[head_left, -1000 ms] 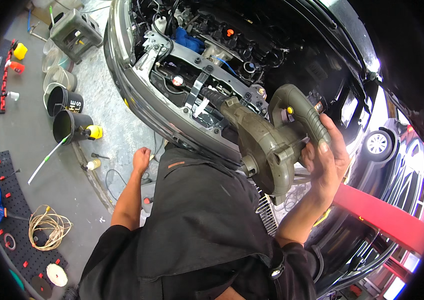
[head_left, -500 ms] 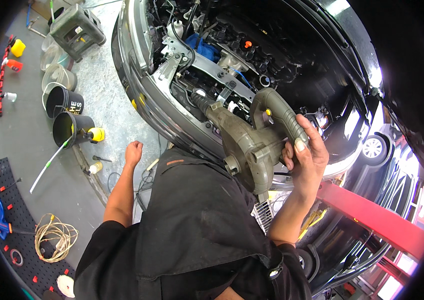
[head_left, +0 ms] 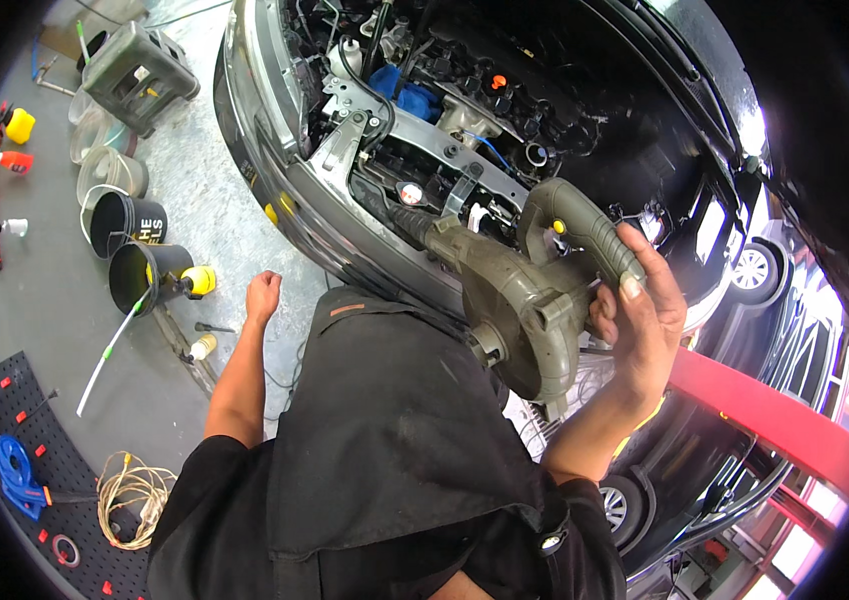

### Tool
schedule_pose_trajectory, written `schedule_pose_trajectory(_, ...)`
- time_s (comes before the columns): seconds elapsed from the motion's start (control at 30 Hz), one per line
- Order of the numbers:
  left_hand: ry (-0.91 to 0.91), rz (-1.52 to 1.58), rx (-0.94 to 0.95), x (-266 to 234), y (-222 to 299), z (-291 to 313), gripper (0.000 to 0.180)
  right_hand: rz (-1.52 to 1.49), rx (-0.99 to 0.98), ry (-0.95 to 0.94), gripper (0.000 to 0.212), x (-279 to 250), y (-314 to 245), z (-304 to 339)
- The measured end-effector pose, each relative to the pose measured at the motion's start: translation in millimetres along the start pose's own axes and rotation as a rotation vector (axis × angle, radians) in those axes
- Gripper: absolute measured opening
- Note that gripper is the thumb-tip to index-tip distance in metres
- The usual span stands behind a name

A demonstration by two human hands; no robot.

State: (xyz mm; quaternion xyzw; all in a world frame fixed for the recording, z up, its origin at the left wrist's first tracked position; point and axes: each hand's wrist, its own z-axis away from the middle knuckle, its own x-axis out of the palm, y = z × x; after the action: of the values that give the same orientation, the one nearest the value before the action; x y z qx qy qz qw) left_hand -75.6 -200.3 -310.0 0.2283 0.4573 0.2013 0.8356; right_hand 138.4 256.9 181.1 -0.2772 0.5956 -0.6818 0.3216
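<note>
My right hand (head_left: 650,310) is closed around the rear of the loop handle of an olive-grey electric hand blower (head_left: 525,300). The blower's ribbed black nozzle (head_left: 413,222) points up and left, over the front edge of a dark car's open engine bay (head_left: 465,130). A yellow button shows on the handle. To the left of my apron, my left hand (head_left: 263,297) hangs over the floor with its fingers curled in. I see nothing held in it.
Black buckets (head_left: 130,222), clear tubs and a grey step stool (head_left: 140,80) line the floor at left. A black pegboard panel (head_left: 15,400) carries a blue tool and a coiled cord (head_left: 133,500). At right, a red lift arm (head_left: 765,415) stands before another dark car.
The blower in my right hand has shifted a little right and toward me. My left hand has risen slightly, still curled. The view has turned a little, shifting the floor items.
</note>
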Motion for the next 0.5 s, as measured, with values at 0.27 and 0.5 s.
schedule_pose_trajectory(0.27,-0.027,0.016,0.007,13.8,19.8,-14.1,0.037,-0.006,-0.039,0.011,0.055,-0.6,2.7,0.0)
schedule_pose_trajectory(0.5,-0.002,0.052,0.022,15.0,24.2,-14.8,0.036,-0.096,-0.117,0.023,0.055,12.9,21.0,-16.1)
